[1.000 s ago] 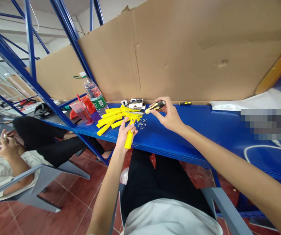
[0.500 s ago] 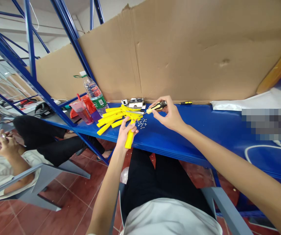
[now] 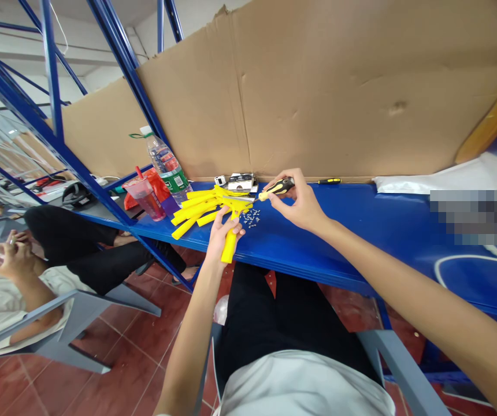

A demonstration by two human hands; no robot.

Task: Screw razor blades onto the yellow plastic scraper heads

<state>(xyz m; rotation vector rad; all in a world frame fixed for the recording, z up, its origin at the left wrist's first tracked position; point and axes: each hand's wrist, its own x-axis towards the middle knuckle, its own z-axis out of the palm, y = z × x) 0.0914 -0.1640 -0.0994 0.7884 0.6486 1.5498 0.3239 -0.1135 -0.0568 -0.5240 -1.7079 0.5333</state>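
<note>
- Right hand point(image 3: 303, 202): grip closed around the black-and-yellow handle of a screwdriver point(image 3: 277, 188), fingers wrapped from above, shaft pointing left toward the yellow part.
- Left hand point(image 3: 223, 231): grip closed on the yellow plastic piece point(image 3: 231, 231), held by its stem at the near edge of the blue table point(image 3: 361, 231); the head of the piece rests on the table top.
- The screwdriver tip meets the head of the yellow piece; the screw itself is too small to make out.
- Judgement: the driver is best kept in line with the screw axis, with steady push along the shaft while it is turned, so that the tip does not cam out of the soft plastic.
- Judgement: the left grip should be kept firm and the piece pressed to the table, as the stem overhangs the edge and could twist.
- Loose small screws point(image 3: 251, 218) lie on the table just right of the piece, near the driver tip; they could be scattered by a sweep of the wrist.
- A pile of like yellow pieces point(image 3: 196, 208) lies just left, touching or almost touching the held one.
- Farther left: a water bottle point(image 3: 166, 167) and a red cup point(image 3: 144, 196).
- A second screwdriver point(image 3: 329, 181) lies at the far edge by the cardboard wall point(image 3: 339, 86).
- Far left, another person sits on a chair, hands together.
</note>
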